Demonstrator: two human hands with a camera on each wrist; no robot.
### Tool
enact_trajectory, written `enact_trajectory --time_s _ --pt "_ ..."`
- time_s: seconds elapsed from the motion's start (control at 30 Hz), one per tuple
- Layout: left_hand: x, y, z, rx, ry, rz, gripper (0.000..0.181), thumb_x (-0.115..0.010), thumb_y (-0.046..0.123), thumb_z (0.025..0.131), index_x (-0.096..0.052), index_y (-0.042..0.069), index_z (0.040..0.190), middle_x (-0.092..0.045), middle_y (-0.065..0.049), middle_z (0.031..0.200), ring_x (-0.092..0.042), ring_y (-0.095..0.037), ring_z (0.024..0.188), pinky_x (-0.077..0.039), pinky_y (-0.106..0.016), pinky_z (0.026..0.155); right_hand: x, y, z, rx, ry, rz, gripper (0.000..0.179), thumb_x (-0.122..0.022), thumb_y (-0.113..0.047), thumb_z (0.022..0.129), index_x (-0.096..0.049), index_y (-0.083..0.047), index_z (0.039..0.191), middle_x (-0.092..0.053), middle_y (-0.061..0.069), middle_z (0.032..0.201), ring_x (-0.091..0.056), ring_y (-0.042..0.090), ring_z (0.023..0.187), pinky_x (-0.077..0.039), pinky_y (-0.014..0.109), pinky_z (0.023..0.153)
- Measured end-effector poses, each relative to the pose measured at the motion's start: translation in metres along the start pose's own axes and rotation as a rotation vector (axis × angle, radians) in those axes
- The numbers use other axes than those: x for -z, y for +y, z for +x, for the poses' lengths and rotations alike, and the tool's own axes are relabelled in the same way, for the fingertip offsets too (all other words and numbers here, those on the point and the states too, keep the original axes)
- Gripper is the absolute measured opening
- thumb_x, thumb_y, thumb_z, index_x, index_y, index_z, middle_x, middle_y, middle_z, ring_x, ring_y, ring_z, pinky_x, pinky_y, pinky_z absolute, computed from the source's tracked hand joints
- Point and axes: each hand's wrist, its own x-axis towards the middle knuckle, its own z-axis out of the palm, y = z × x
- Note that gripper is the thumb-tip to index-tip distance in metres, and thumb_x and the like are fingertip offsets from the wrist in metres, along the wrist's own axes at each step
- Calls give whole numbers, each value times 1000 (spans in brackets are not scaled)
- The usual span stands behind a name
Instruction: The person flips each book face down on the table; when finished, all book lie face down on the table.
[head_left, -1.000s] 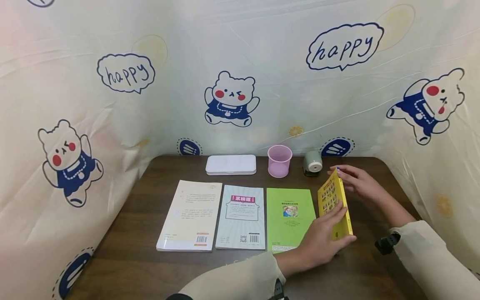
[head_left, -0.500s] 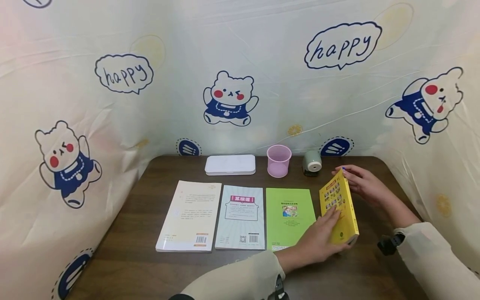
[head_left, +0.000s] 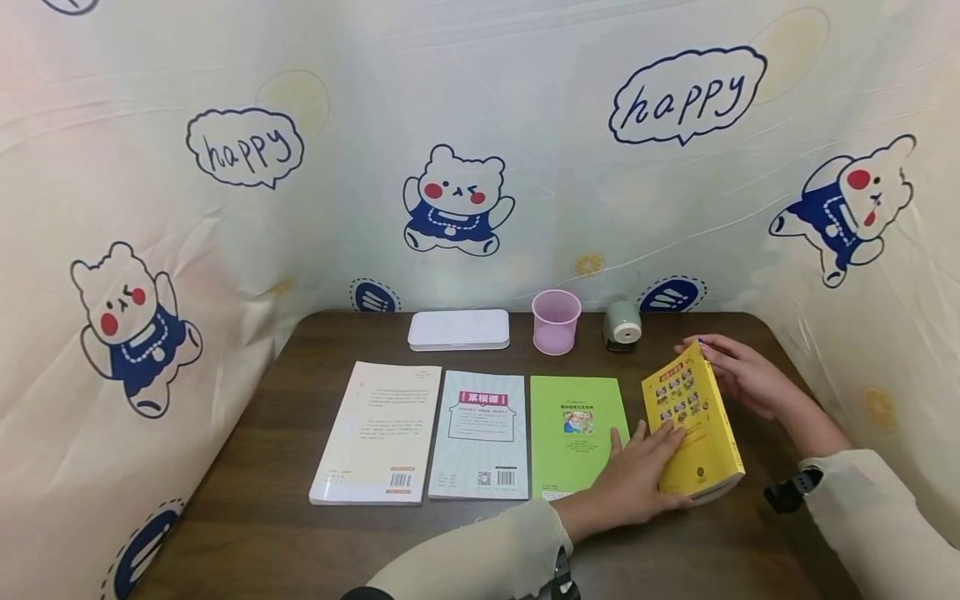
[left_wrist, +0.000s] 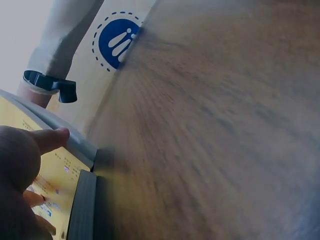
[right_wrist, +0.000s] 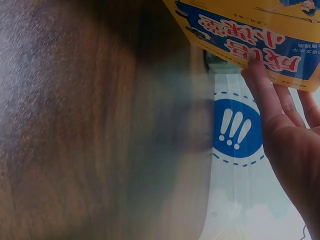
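A yellow book (head_left: 686,425) stands tilted at the right of the table, its printed back cover facing left and up. My left hand (head_left: 626,479) rests on that cover with fingers spread, the thumb by the lower edge. In the left wrist view, the left thumb (left_wrist: 50,139) reaches the book's edge. My right hand (head_left: 750,379) is behind the upper right part of the book. Its nearly straight fingers (right_wrist: 270,95) touch the front cover (right_wrist: 280,30) in the right wrist view. The right thumb is hidden. Under the left fingertips lies a green book (head_left: 577,408).
Left of the green book lie a light blue book (head_left: 480,458) and a cream book (head_left: 386,417). A white flat case (head_left: 459,330), a pink cup (head_left: 555,323) and a green pencil sharpener (head_left: 622,325) line the back of the dark wooden table (head_left: 247,467). A printed curtain (head_left: 337,208) surrounds it.
The yellow book has tilted from steep to flatter, its lower edge shifting right. My right hand has moved right with it. My left fingers have spread out on the cover.
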Motion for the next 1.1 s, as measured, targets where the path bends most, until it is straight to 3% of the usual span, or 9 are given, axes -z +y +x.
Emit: enact_trajectory --time_s 0.43,0.63,0.73,0.87,1.0,1.1 --pt "4 -1 -3 -12 -92 79 86 -72 59 90 -35 29 161 -23 4 171 -27 -14 155 -23 -60 124 14 19 -7 -97 -95 147 38 -35 -25 114 -47 -21 150 -58 -9 145 -68 18 118 -59 45 94" --pt "6 -3 -3 -16 -130 119 81 -73 58 90 -42 28 159 -24 1 170 -25 -16 156 -21 -57 125 17 27 -9 -144 -91 173 46 -39 -23 113 -37 -18 159 -60 -6 143 -68 22 120 -56 48 98" --pt "6 -3 -2 -20 -150 147 76 -72 57 91 -46 29 156 -24 1 170 -25 -17 156 -20 -55 126 17 31 -9 -152 -92 184 45 -41 -20 113 -38 -20 158 -62 -7 140 -68 21 119 -57 45 98" --pt "4 -4 -2 -26 -167 175 72 -72 57 91 -49 29 154 -25 0 170 -23 -17 156 -20 -55 126 18 35 -8 -174 -58 161 40 -44 -22 112 -44 -24 152 -65 -9 135 -69 18 119 -58 40 97" --pt "3 -4 -1 -34 -181 198 70 -71 58 92 -50 30 153 -26 1 170 -22 -16 157 -20 -55 126 18 39 -9 -212 15 71 53 -50 -24 110 -34 -7 158 -68 -6 129 -71 16 114 -59 39 95" --pt "3 -5 -1 -41 -192 216 69 -69 59 92 -51 31 152 -26 2 170 -22 -16 157 -19 -54 126 17 40 -9 -227 60 -32 61 -53 -23 109 -29 4 158 -67 7 133 -71 14 109 -60 38 93"
